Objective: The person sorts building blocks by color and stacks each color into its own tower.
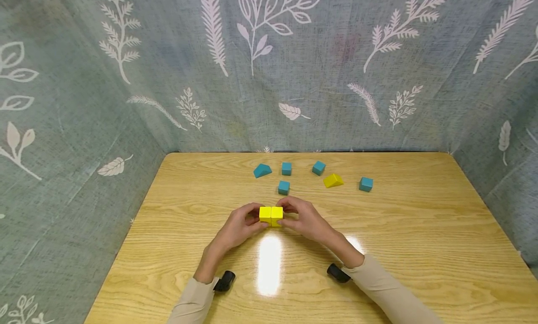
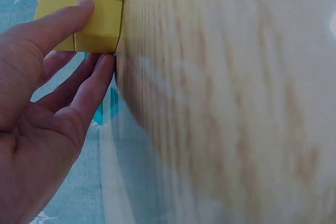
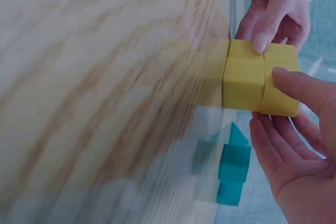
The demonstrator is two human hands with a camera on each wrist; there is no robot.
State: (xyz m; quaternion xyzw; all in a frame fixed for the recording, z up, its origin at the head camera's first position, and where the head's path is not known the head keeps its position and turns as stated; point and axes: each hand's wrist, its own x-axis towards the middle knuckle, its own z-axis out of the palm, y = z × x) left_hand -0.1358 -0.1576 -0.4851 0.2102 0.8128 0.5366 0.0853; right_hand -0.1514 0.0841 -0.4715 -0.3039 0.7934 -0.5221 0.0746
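Observation:
Several yellow cubes (image 1: 265, 214) stand in a block two wide and two high near the middle of the wooden table. My left hand (image 1: 238, 227) grips the block's left side, thumb on the near face at the seam between upper and lower cubes, fingers behind. From the right, my right hand (image 1: 308, 221) pinches the upper right yellow cube (image 3: 281, 90), its thumb on the near face and fingers round the back. In the right wrist view, the yellow cubes sit flush against one another, and the lower ones rest on the tabletop.
Beyond the hands lie blue cubes (image 1: 283, 187), a blue wedge-like block (image 1: 262, 170) and a yellow triangular block (image 1: 333, 180). Another blue cube (image 1: 366, 184) is farther right. A patterned grey-blue curtain (image 1: 269, 104) hangs along the table's back and sides.

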